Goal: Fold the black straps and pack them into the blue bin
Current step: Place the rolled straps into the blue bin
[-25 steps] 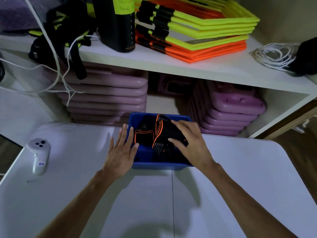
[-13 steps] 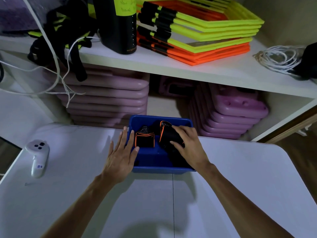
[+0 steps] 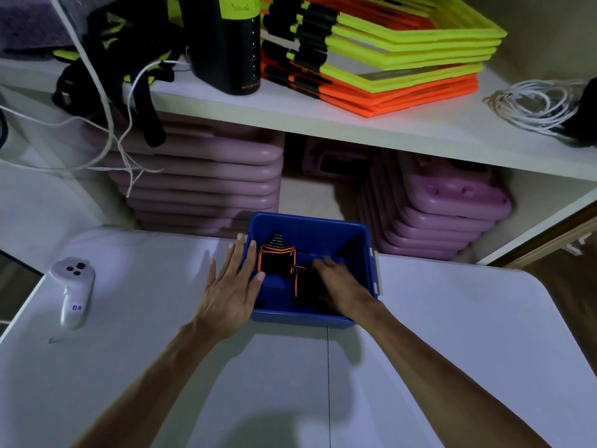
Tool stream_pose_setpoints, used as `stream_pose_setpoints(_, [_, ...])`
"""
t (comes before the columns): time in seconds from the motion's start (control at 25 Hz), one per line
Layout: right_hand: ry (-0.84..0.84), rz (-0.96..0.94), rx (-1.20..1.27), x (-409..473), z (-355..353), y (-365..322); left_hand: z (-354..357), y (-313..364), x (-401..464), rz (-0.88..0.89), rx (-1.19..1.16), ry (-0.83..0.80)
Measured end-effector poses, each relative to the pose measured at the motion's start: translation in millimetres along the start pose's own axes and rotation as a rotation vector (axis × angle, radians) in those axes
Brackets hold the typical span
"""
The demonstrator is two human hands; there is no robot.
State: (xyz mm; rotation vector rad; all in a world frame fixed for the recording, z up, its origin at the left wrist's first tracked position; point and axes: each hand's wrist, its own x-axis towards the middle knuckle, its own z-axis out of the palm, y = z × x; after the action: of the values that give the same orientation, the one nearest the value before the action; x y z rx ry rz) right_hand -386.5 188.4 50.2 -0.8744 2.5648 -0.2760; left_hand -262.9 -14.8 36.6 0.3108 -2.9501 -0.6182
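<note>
A person's two bare hands work at a blue bin [image 3: 310, 221] standing at the far edge of a white table [image 3: 452, 334], seen from a head-worn camera. The left hand [image 3: 231, 287] lies flat against the bin's left wall, fingers straight and spread, the fingertips reaching over the rim. The right hand [image 3: 344, 287] is down inside the bin, its fingers bent over a folded black strap [image 3: 307, 286] with orange edging that sits in the near right part of the bin; whether it grips the strap or only presses on it cannot be told. A second folded black strap [image 3: 276, 258], also edged in orange, stands in the far left part of the bin, just beside the left fingertips. A white handheld controller [image 3: 72, 291] lies on the table well to the left. Behind the table, a white shelf [image 3: 355, 124] carries stacked yellow and orange frames [image 3: 403, 59], a black bottle [image 3: 226, 43] and a coil of white cable [image 3: 533, 105], with purple boards [image 3: 200, 176] stacked beneath.
</note>
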Motion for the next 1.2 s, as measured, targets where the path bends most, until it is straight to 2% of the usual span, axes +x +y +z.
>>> stream_pose_setpoints(0.36, [0.011, 0.017, 0.096, 0, -2, 3, 1, -1, 0, -0.003, -0.028, -0.019])
stream_pose_setpoints(0.68, [0.324, 0.007, 0.078, 10, -7, -5, 0, -1, -1, 0.004, -0.054, -0.016])
stream_pose_setpoints(0.88, [0.195, 0.088, 0.082, 24, 0, -4, -1, -1, -1, 0.007, -0.05, -0.022])
stream_pose_setpoints(1.04, [0.241, 0.121, -0.15, 23, -7, -7, 0, -1, 0, 0.003, -0.039, -0.024])
stream_pose_setpoints(1.2, [0.23, 0.12, 0.081, 2, -8, -7, 0, -1, 0, 0.006, -0.028, -0.019])
